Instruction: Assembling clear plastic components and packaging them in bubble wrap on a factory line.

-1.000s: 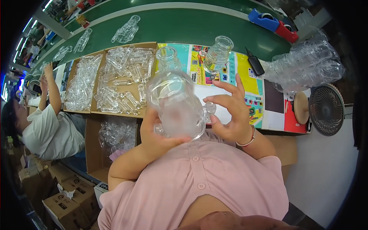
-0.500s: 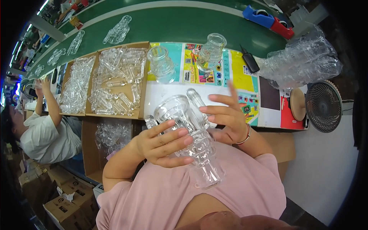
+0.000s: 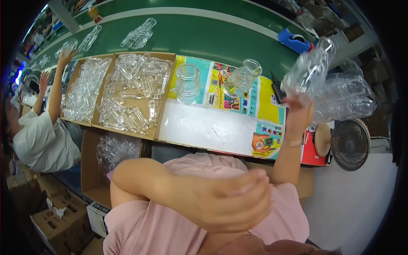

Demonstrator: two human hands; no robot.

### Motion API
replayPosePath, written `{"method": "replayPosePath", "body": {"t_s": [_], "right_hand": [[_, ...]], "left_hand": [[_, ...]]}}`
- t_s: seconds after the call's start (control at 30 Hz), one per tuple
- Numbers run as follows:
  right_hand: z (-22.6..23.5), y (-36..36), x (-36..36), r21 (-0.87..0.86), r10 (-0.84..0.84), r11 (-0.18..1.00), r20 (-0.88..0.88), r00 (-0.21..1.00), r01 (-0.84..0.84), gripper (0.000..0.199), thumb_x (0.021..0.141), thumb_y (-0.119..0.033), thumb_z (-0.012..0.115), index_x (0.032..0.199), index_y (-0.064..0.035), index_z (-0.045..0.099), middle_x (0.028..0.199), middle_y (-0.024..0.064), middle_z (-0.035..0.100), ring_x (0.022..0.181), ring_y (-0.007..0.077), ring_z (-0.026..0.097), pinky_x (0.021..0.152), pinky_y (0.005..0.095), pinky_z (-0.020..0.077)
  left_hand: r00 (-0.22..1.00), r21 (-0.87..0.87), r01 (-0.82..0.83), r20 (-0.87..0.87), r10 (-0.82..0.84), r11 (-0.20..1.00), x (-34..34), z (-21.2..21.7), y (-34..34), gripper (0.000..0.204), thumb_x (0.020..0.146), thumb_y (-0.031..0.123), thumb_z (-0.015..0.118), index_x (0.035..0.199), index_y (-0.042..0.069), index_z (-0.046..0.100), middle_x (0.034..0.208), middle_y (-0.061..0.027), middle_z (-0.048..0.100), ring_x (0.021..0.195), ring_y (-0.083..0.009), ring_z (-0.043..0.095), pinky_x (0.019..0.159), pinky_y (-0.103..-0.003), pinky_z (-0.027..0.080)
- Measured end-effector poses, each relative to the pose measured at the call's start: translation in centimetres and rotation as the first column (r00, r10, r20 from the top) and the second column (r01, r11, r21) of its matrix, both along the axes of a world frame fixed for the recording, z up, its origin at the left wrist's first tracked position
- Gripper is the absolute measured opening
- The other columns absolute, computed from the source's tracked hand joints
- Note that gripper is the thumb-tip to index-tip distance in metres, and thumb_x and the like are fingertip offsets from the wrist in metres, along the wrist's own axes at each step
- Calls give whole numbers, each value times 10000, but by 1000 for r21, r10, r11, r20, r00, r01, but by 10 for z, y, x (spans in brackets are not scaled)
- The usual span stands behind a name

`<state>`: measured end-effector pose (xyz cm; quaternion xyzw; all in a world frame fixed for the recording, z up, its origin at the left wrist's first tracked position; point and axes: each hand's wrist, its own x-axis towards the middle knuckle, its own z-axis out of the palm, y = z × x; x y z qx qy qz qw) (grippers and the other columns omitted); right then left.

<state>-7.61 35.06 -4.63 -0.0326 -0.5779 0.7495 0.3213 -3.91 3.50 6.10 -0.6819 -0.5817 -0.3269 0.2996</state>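
My right hand (image 3: 299,107) is stretched out to the far right, its fingers blurred around the lower end of a large clear plastic piece (image 3: 312,66). That piece is tilted, in front of a heap of clear plastic pieces in bags (image 3: 350,95). Close to my chest, my left hand (image 3: 238,202) is smeared by motion; its fingers look partly curled, and no object shows in it. On the table's printed sheet (image 3: 204,123) two clear, jar-like plastic pieces stand: one upright (image 3: 188,85), the other leaning (image 3: 242,78).
Open cardboard trays (image 3: 158,129) hold many small clear parts, left of the sheet. A black fan (image 3: 350,144) and round wooden disc (image 3: 323,138) stand at right. Behind are a blue tape dispenser (image 3: 293,41) and green surface (image 3: 191,34). A co-worker (image 3: 46,140) is at far left.
The clear piece before my chest has left there. My right hand has swung far right and now holds a clear piece by the bagged heap. My left hand has drawn back; the view has shifted.
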Motion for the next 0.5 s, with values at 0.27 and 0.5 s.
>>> {"method": "replayPosePath", "body": {"t_s": [0.27, 0.5], "right_hand": [[-64, 66, -200, -7, 165, 981, 553, 817, -194, 389, 904, -345, 483, 1049, 16, 487, 884, 166, 620, 701, 246, 627, 658, 346, 529], [-143, 49, -252, -330, 429, 896, 461, 777, -298, 447, 855, -286, 589, 1126, 35, 437, 1034, 245, 537, 894, 354, 595, 768, 394, 513]], "left_hand": [[779, 76, -127, -609, 147, 989, -9, 18, -15, 271, 868, 179, 453, 994, 42, 651, 1026, -27, 644, 882, -132, 613, 769, -255, 512], [546, 297, -746, -239, 803, 596, 10, -34, -77, 122, 759, 110, 558, 818, 40, 639, 780, -48, 618, 709, -179, 588, 626, -283, 485]]}}
